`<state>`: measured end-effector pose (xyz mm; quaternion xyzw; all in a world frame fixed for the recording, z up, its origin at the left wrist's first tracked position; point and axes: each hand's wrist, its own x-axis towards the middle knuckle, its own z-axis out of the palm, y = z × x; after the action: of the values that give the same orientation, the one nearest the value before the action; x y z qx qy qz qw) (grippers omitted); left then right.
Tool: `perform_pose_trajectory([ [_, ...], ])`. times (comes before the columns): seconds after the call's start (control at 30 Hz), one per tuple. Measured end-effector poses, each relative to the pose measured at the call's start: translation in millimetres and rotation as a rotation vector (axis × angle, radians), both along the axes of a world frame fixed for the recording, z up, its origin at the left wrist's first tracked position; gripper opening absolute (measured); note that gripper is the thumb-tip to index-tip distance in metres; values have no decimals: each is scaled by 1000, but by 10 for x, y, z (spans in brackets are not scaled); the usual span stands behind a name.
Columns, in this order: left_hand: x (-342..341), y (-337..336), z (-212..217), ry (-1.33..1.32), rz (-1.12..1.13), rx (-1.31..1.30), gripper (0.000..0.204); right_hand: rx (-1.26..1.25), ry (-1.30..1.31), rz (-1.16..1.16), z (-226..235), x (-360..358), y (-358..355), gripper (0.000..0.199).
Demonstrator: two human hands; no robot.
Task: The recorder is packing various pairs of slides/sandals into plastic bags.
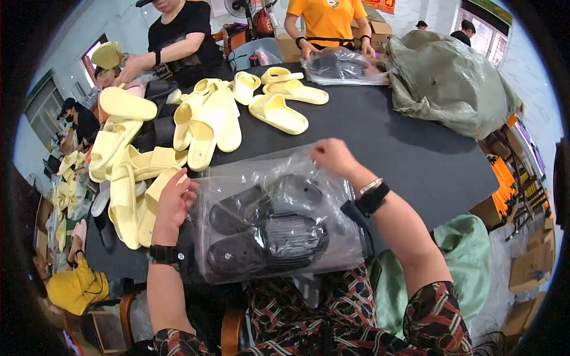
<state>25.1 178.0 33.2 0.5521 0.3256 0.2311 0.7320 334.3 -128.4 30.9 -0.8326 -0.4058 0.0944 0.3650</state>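
Observation:
A clear plastic bag (237, 178) lies on the black table (404, 154) in front of me with a pair of black slippers (267, 231) inside it. My left hand (174, 202) grips the bag's left edge. Fingers of my right hand (332, 156) pinch the bag's upper right corner. Both wrists wear black bands.
Pale yellow slippers (208, 127) are piled to the left and at the table's middle. A person in black (184, 35) handles yellow slippers at the far left; a person in orange (326, 24) holds another bagged black pair (338, 65). A large grey-green sack (451, 83) sits at right.

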Motion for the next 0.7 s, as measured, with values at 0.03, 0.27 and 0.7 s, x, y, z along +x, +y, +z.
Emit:
perform_pose_trajectory([
  [0.03,-10,-8,13,-11,-46,71,50,65,76,-75,-39,134,-23,36],
  [0.27,114,-188,79,-117,37,-257,37,9,27,-267,-231,385,-272,52],
  [0.7,-397,-533,-46,117,-451,-94,42,-591,-234,414,-141,-288,-1246,150],
])
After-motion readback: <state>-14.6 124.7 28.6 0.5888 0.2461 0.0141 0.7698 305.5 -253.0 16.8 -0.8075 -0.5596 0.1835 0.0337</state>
